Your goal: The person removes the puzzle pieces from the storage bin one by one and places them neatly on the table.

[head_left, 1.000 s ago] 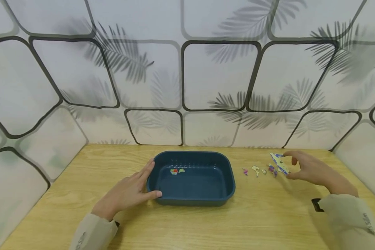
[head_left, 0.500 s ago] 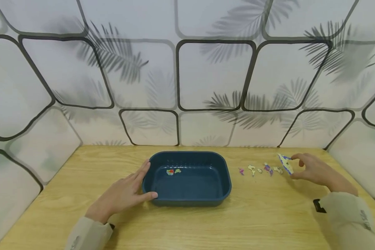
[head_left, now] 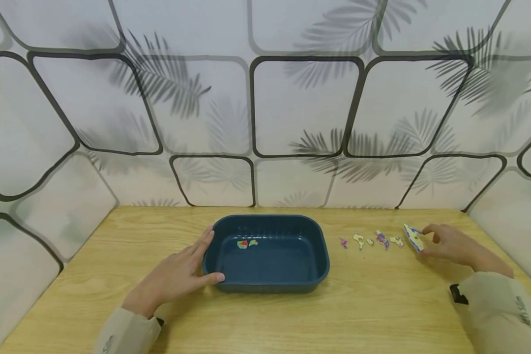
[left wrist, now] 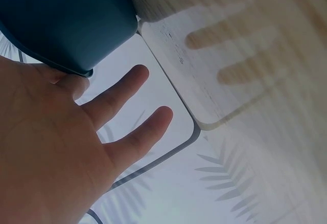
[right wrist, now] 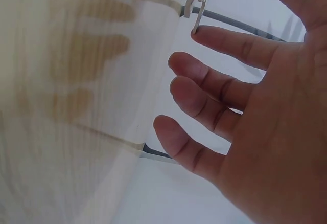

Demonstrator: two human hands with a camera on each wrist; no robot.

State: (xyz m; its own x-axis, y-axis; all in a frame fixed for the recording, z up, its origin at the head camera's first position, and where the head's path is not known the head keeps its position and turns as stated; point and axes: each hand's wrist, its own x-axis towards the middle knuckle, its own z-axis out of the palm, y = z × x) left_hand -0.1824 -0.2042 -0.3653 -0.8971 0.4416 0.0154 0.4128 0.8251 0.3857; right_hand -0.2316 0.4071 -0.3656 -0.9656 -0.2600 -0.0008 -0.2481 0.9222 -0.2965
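A cream scrap with blue edges (head_left: 413,238), torn-looking and flat, is pinched between the thumb and index finger of my right hand (head_left: 453,246). It stands tilted close over the table, at the right end of a row of smaller scraps. In the right wrist view the scrap (right wrist: 200,17) shows edge-on at the index fingertip, and the other fingers are loosely bent. My left hand (head_left: 172,275) rests on the left side of a dark blue rectangular tub (head_left: 265,287), thumb at its front rim. Two fingers stretch out free beside the tub (left wrist: 66,24) in the left wrist view.
Inside the tub lie a red-and-green scrap (head_left: 242,244) and a pale green scrap (head_left: 253,243). The row on the wooden table (head_left: 292,319) includes a pink scrap (head_left: 344,243), a cream scrap (head_left: 358,241) and a purple-blue scrap (head_left: 382,240). A patterned wall (head_left: 305,108) stands behind.
My right hand has moved right and a little lower with the blue-edged scrap, uncovering a small cream scrap in the row. My left hand has stayed at the tub.
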